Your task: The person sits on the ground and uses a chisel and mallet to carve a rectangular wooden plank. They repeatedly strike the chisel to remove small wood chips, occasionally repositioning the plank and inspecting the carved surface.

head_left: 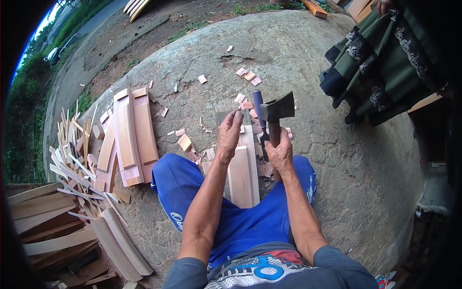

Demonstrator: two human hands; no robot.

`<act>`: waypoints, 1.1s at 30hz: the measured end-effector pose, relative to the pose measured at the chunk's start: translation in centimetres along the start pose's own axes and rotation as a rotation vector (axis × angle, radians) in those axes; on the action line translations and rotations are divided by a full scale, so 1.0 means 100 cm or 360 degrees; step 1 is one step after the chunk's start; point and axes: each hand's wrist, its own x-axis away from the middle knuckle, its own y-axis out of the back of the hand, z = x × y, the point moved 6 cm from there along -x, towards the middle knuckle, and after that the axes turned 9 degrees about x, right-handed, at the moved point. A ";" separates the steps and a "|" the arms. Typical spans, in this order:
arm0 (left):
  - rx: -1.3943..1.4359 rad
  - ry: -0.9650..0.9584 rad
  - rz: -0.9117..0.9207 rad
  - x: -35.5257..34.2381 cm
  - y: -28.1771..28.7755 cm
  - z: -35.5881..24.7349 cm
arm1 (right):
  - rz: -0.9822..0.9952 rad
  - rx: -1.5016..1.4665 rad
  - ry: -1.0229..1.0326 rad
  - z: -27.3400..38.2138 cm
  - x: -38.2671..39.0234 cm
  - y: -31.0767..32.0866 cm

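My right hand (pixel 280 153) grips the wooden handle of a hatchet (pixel 279 108), its dark metal head upright above the fist. Alongside the hatchet stands a slim tool with a purple handle (pixel 258 103) and dark metal lower part, close to my right thumb; whether that hand holds it too, I cannot tell. My left hand (pixel 228 136) is raised with its fingers pinched together, and what they hold, if anything, is too small to name. Below and between both hands, a pale wooden board piece (pixel 239 176) lies between my knees, with wood chips (pixel 185 142) around it.
Several shaped boards (pixel 126 137) are stacked to the left, beside a heap of thin offcuts (pixel 79 154). More planks (pixel 43 212) lie at the lower left. Chips dot the grey rock-like ground (pixel 346 192). At the upper right, another person's hand (pixel 383 6) touches dark green lace-trimmed cloth (pixel 380 62).
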 end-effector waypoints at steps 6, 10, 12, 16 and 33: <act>0.0431 -0.0005 0.0330 -0.039 -0.027 -0.033 | 0.0164 -0.0205 0.0152 0.043 -0.007 -0.018; 0.0632 -0.0223 0.0107 -0.072 -0.006 -0.061 | 0.0106 -0.0179 0.0179 0.034 -0.003 -0.004; 0.0246 -0.0228 0.0037 -0.087 -0.002 -0.054 | 0.0176 -0.0341 -0.0019 0.013 0.011 0.005; 0.0127 -0.0142 -0.0122 -0.097 0.007 -0.030 | 0.0278 -0.0450 -0.0256 -0.006 0.041 0.022; -0.0185 -0.0374 -0.0398 -0.125 0.023 0.005 | 0.0399 -0.0543 -0.0352 0.016 0.011 0.014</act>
